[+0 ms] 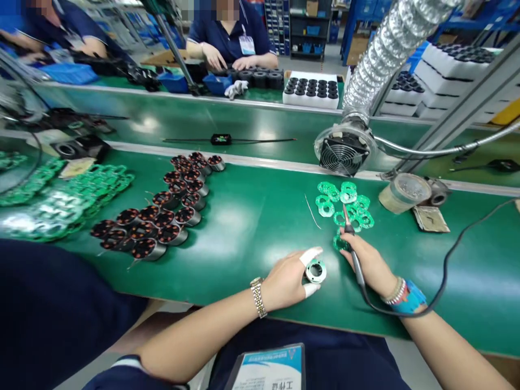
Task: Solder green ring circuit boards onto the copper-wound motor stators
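Observation:
My left hand [284,279], with white covers on its thumb and a finger, grips a small round motor part [316,271] by its sides. This part has a pale ring-shaped top with a dark hole and stands low over the green bench. In my right hand [371,262] is a soldering iron [357,265], its tip pointing away from me toward a loose pile of green ring-shaped circuit boards [348,194]. Another green ring board [338,239] shows right beside my right fingers; whether they hold it too I cannot tell.
Rows of motor stators [164,218] and stacked green boards [77,197] lie left. A thin solder wire [312,211] lies near the pile. Behind it are a fume fan [344,154] and a cloudy tub [404,192]. The iron's cable [444,265] loops right. Co-workers sit opposite.

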Available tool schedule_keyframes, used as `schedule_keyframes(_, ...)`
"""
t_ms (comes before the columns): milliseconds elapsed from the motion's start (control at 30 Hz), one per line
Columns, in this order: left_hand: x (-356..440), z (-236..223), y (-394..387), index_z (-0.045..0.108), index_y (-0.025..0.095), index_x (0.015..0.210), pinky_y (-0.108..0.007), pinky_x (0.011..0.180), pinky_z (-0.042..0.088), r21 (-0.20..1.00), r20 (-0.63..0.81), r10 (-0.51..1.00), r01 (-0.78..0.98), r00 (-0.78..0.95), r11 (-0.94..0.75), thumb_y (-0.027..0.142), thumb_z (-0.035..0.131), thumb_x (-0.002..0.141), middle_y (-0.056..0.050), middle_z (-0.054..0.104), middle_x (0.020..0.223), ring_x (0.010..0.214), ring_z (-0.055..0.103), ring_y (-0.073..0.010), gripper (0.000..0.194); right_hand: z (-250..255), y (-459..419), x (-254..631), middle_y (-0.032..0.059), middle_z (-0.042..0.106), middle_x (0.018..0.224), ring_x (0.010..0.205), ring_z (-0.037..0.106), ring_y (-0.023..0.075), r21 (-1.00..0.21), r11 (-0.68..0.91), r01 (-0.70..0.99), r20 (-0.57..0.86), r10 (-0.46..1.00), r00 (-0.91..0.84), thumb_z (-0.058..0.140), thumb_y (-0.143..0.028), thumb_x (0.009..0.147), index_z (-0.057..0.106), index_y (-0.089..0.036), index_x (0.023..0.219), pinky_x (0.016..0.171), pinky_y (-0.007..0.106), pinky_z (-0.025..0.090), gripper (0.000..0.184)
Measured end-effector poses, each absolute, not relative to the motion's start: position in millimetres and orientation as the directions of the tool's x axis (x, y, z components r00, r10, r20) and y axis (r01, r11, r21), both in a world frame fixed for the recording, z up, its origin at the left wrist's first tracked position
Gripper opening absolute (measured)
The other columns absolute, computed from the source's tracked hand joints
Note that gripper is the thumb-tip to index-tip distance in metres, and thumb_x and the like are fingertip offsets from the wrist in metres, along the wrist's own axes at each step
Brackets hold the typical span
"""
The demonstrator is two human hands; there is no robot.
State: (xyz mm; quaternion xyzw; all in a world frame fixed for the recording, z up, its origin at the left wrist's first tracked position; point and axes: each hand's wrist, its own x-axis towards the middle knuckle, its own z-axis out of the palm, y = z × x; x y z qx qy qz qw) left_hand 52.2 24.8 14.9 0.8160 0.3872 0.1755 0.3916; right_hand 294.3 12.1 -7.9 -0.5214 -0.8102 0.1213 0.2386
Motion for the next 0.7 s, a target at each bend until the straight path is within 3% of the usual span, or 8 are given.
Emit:
schedule_keyframes(133,58.0,22.2,140.8,0.039,0.02,0.131,-0.038,0.083,0.047,0.665,-0.005,0.876,0.656,0.483,-0.358,0.035,0.065,0.071,-0.011,0.064,0.108,0.095,0.062,-0.0284,0.067,-15.8,12.7,296.8,0.0135,0.053,0.126,0.116,0.053,0.0234,-0.441,0.448,0.778,0.315,0.889,-0.333,0.048,-0.015,0.089,0.048,-0.019,0.117,0.095,0.043,0.048,0.029)
schedule_keyframes(233,70.6,27.7,247.9,0.037,0.015,0.131,-0.039,0.086,0.044,0.562,0.043,0.972,0.799,0.23,-0.214,0.034,0.067,0.07,-0.014,0.063,0.109,0.101,0.059,-0.0314,0.071,-18.9,10.5,298.0,0.0129,0.053,0.127,0.117,0.052,0.0252,-0.444,0.447,0.776,0.337,0.886,-0.318,0.048,-0.016,0.088,0.047,-0.021,0.119,0.095,0.045,0.049,0.031)
schedule_keyframes(333,88.3,24.6,323.5,0.033,0.012,0.133,-0.039,0.091,0.04,0.553,0.068,0.992,0.824,0.103,-0.123,0.03,0.066,0.073,-0.018,0.059,0.117,0.11,0.054,-0.0327,0.07,-24.2,7.3,301.3,0.0122,0.051,0.13,0.119,0.05,0.0277,-0.448,0.457,0.768,0.336,0.883,-0.329,0.048,-0.015,0.088,0.045,-0.023,0.123,0.096,0.05,0.047,0.037)
schedule_keyframes(533,74.7,10.6,354.6,0.026,0.012,0.138,-0.039,0.093,0.037,0.532,0.024,0.994,0.841,0.104,-0.101,0.043,0.062,0.075,-0.02,0.05,0.128,0.116,0.049,-0.032,0.079,-38.1,4.3,308.7,0.0093,0.045,0.136,0.125,0.043,0.0301,-0.449,0.477,0.755,0.322,0.875,-0.361,0.048,-0.015,0.086,0.04,-0.026,0.13,0.101,0.053,0.042,0.046)
schedule_keyframes(633,12.7,23.4,346.6,0.035,0.017,0.135,-0.05,0.099,0.027,0.342,0.074,0.997,0.938,0.038,-0.061,0.058,0.055,0.074,-0.019,0.034,0.142,0.126,0.035,-0.0381,0.077,-38.9,6.3,307.7,0.009,0.045,0.136,0.124,0.044,0.0302,-0.444,0.479,0.757,0.32,0.874,-0.366,0.047,-0.017,0.087,0.043,-0.025,0.127,0.1,0.053,0.044,0.041)
schedule_keyframes(700,-41.5,36.9,338.1,0.038,0.016,0.134,-0.059,0.099,0.02,0.179,0.047,0.99,0.976,-0.134,0.124,0.065,0.049,0.072,-0.021,0.03,0.142,0.126,0.029,-0.0439,0.08,-38.7,7.5,306.3,0.0088,0.046,0.135,0.123,0.046,0.03,-0.434,0.474,0.766,0.314,0.877,-0.364,0.046,-0.019,0.088,0.046,-0.025,0.124,0.099,0.053,0.045,0.037)
